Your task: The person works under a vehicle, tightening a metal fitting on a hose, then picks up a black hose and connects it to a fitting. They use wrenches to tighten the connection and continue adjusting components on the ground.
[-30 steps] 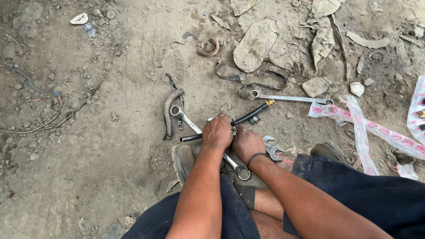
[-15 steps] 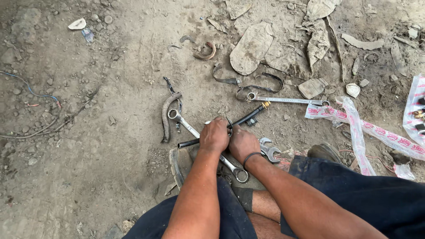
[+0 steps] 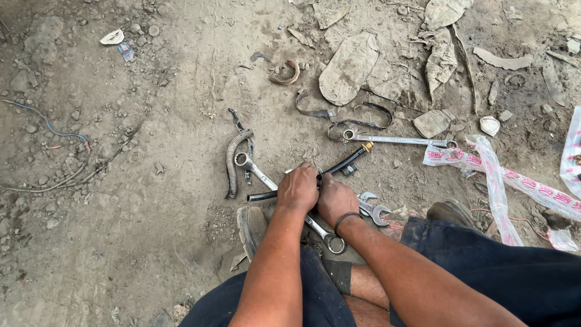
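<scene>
I sit on dirt ground with both hands together over a black hose point(image 3: 340, 165) that ends in a brass fitting point(image 3: 367, 146). My left hand point(image 3: 298, 188) grips the hose near its middle. My right hand point(image 3: 336, 198), with a dark band on the wrist, closes on the same hose right beside it; what the fingers do there is hidden. A ring spanner point(image 3: 257, 171) lies under my hands, its other ring end point(image 3: 333, 243) showing near my knee. An open-ended spanner head point(image 3: 375, 212) lies just right of my right hand.
A ribbed grey hose piece point(image 3: 232, 161) lies to the left, a long spanner point(image 3: 399, 140) to the upper right. Old shoe soles point(image 3: 348, 68), metal clamps point(image 3: 315, 112), wires point(image 3: 48, 130) and red-and-white plastic wrap point(image 3: 514, 181) litter the dirt. My sandalled feet point(image 3: 251, 227) rest by the tools.
My hands stay clasped on the black hose and have barely moved. The view has shifted slightly.
</scene>
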